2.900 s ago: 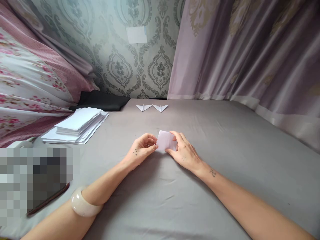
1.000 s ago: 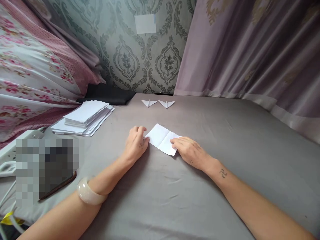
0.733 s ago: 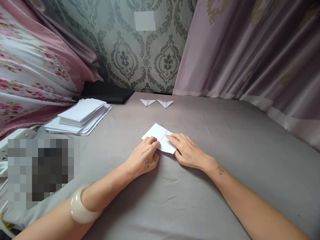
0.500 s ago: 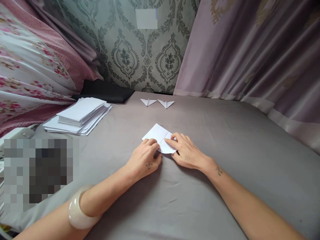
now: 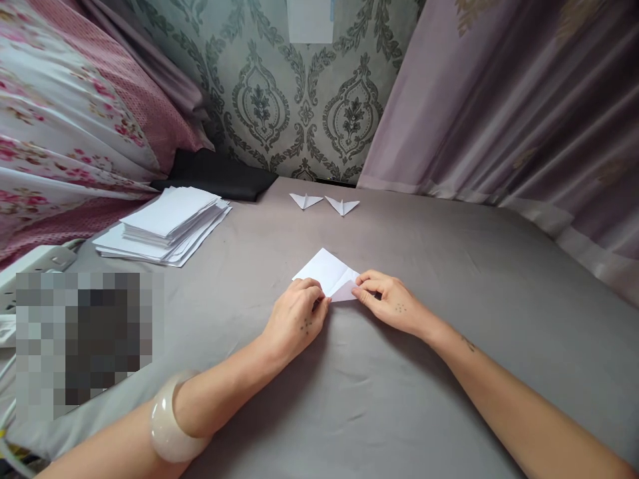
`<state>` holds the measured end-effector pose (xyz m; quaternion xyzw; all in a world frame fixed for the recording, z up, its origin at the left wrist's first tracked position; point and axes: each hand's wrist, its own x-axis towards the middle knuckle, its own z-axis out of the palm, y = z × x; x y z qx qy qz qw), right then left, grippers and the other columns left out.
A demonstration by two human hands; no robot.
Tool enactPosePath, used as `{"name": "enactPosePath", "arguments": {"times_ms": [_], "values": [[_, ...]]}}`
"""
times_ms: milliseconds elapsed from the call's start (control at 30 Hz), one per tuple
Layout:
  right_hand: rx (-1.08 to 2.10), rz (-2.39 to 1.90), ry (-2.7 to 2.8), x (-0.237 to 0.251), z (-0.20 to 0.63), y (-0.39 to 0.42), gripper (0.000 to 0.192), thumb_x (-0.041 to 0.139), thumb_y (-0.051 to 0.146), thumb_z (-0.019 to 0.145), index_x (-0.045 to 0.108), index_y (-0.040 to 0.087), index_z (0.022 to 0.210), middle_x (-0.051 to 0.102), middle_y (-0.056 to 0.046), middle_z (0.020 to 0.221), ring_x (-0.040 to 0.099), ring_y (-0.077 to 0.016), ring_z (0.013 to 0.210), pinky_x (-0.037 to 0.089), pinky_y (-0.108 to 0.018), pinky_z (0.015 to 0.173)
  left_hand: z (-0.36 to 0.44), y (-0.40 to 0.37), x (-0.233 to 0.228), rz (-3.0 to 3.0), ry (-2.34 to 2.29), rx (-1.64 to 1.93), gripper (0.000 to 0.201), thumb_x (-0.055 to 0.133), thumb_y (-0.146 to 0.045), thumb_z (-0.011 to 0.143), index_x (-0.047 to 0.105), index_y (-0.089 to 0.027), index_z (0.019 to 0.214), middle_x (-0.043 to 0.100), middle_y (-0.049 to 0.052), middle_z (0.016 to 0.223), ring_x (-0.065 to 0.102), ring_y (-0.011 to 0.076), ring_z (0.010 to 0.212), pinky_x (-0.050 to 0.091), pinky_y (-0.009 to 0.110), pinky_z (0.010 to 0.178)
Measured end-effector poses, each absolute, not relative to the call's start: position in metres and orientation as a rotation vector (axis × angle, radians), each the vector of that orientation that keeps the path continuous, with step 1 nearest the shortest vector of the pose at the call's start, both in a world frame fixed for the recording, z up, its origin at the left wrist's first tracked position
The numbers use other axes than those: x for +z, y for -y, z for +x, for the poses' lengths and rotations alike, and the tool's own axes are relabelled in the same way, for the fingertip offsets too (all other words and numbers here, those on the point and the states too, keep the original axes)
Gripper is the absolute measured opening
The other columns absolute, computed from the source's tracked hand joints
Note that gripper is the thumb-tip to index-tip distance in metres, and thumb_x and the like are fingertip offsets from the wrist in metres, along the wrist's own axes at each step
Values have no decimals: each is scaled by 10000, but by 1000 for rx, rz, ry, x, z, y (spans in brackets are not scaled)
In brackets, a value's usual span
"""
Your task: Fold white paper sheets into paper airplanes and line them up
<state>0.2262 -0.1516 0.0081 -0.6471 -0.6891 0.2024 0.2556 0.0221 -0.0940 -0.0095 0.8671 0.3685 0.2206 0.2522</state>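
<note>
A white sheet of paper lies on the grey cloth surface in front of me, with creases across it and its near right part folded up as a flap. My left hand pinches the near left edge of the sheet; its fingertips partly cover the paper there. With thumb and fingers together, my right hand grips the flap at the right corner. Farther back sit two small folded paper planes, a left one and a right one, side by side.
A stack of white paper stands at the back left, beside a black cloth. A white power strip lies at the left edge, near a blurred-out patch. Curtains hang along the right, and patterned wallpaper covers the wall behind.
The sheet's near right part has been lifted and turned over into a flap. My right hand has shifted right to the corner, while my left hand stays at the near left edge.
</note>
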Motion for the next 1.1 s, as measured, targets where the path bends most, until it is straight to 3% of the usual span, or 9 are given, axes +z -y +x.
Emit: {"name": "enactPosePath", "arguments": {"times_ms": [433, 767, 1100], "values": [[256, -2017, 1873, -1, 213, 144, 303, 425, 344, 954, 494, 207, 694, 569, -30, 867, 559, -142, 709, 429, -279, 673, 22, 93, -20, 2283, -1018, 672, 173, 508, -244, 895, 587, -175, 758, 598, 95, 969, 546, 227, 918, 474, 358, 806], [-8, -2165, 2013, -5, 206, 138, 269, 402, 307, 972, 535, 179, 777, 552, -41, 874, 553, -149, 723, 378, -271, 649, 21, 93, -26, 2252, -1024, 715, 189, 484, -245, 916, 540, -176, 749, 551, 76, 961, 511, 205, 914, 470, 351, 803], [18, -2181, 2007, -3, 206, 137, 260, 436, 313, 958, 549, 174, 770, 559, -40, 865, 544, -143, 684, 370, -266, 630, 22, 91, -24, 2253, -1028, 649, 167, 511, -229, 904, 545, -171, 752, 534, 72, 972, 490, 202, 903, 455, 343, 781]]}}
